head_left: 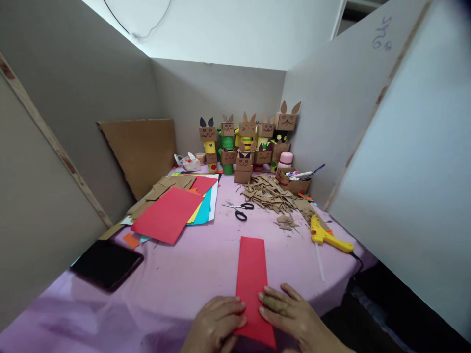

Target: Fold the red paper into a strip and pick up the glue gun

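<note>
The red paper strip (251, 272) lies at the near side of the counter (191, 269), apparently steadied from both edges, the right hand (294, 316) resting its fingers slightly apart, the left hand's (217, 321) curled, pinching or not I cannot tell.

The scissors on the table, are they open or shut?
Open. On the scissors, the blade tips point apart and the black handle loops are spread.
</note>
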`<state>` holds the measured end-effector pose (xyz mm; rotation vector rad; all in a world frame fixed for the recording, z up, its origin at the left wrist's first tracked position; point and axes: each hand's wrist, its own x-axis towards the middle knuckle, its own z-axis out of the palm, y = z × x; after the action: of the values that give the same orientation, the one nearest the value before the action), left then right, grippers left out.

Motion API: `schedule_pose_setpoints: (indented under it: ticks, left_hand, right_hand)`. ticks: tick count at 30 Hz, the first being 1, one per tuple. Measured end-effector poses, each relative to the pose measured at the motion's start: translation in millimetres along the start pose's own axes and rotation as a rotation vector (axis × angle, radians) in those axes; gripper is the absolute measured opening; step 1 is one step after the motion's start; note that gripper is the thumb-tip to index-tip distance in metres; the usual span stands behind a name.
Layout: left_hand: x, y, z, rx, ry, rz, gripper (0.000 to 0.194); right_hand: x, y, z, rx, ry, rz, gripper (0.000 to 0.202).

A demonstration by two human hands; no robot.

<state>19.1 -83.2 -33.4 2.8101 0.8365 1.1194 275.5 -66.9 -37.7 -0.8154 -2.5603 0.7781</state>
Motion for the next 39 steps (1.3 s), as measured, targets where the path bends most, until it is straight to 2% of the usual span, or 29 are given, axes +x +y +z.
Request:
schedule_pose_setpoints:
  ticks: [4, 7, 10, 12, 15, 17, 20, 25, 27, 29, 32, 35, 39]
  left_hand:
    - [2.2, 0.1, -0.4, -0.031, 0.02, -0.018, 0.013]
    - [7.5, 3.8, -1.4, -0.097, 0.052, -0.082, 0.013]
    - [12.4, 9.2, 0.9, -0.18, 0.059, -0.291, 0.017]
    - [14.9, 11.9, 4.7, -0.254, 0.074, -0.479, 0.02]
    - [17.2, 13.3, 10.6, -0.336, 0.108, -0.667, 0.031]
    - [17.4, 12.0, 11.8, -0.355, 0.108, -0.71, 0.036]
    - [14.6, 5.9, 8.5, -0.334, 0.094, -0.618, 0.037]
    - [11.8, -10.1, -0.3, 0.111, 0.116, -0.157, 0.038]
    - [15.7, -14.8, -2.4, 0.23, 0.111, -0.03, 0.03]
    - [21.5, -17.6, -3.8, 0.273, 0.099, 0.041, 0.023]
    - [28.4, -19.8, -2.8, 0.252, 0.097, 0.05, 0.027]
    - [29.7, -21.9, 2.4, 0.174, 0.1, -0.049, 0.031]
    - [27.1, -25.4, 8.5, 0.118, 0.06, -0.149, 0.029]
  right_hand:
    - [-7.8, 1.2, -1.6, -0.033, 0.092, 0.071, 0.052]
    - [-0.1, -6.7, 1.6, -0.02, 0.265, 0.096, 0.031]
    - [11.6, -13.5, 13.0, 0.071, 0.479, 0.119, 0.02]
    - [16.8, -16.0, 20.5, 0.136, 0.567, 0.19, 0.018]
    - [19.2, -17.8, 25.7, 0.211, 0.619, 0.301, 0.021]
    - [19.2, -18.1, 25.3, 0.26, 0.618, 0.357, 0.025]
    - [20.1, -16.9, 22.9, 0.338, 0.604, 0.413, 0.029]
    - [23.4, -13.1, 22.7, 0.373, 0.589, 0.43, 0.035]
    - [23.7, -12.8, 23.1, 0.371, 0.573, 0.438, 0.036]
    - [23.2, -13.3, 22.4, 0.383, 0.576, 0.445, 0.037]
    - [24.1, -13.0, 17.1, 0.407, 0.568, 0.464, 0.04]
    - [32.6, -8.2, 4.4, 0.384, 0.497, 0.506, 0.044]
    - [53.8, 2.0, -17.6, 0.215, 0.553, 0.459, 0.022]
